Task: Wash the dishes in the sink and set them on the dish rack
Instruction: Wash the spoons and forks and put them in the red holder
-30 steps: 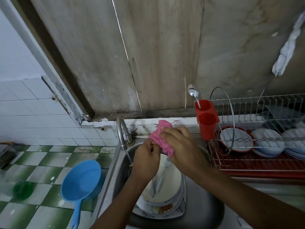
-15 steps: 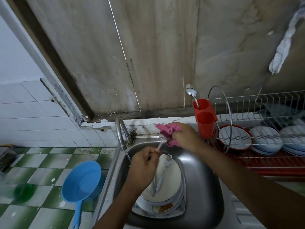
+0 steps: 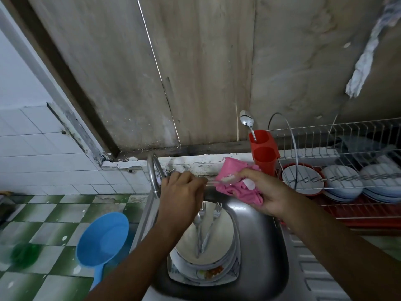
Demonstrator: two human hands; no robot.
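Just above the sink (image 3: 263, 246), the left hand (image 3: 181, 194) pinches the handle of a blurred utensil (image 3: 210, 182) between curled fingers. Its other end is wrapped in the pink cloth (image 3: 240, 189), which the right hand (image 3: 270, 193) grips. Below, two forks (image 3: 214, 216) and a spoon (image 3: 197, 220) lie on stacked plates (image 3: 188, 242) in the basin, with the dish rack (image 3: 355, 211) just to the right.

We count two hands, the left hand (image 3: 181, 198) and the right hand (image 3: 267, 192), one cloth (image 3: 240, 190), one blurred utensil (image 3: 211, 182), two forks (image 3: 217, 210), two spoons (image 3: 247, 121), two red cups (image 3: 263, 158), one rack (image 3: 347, 131), one blue scoop (image 3: 103, 237) and one tap (image 3: 153, 173). The plates (image 3: 302, 178) lie in four groups; we cannot count each.
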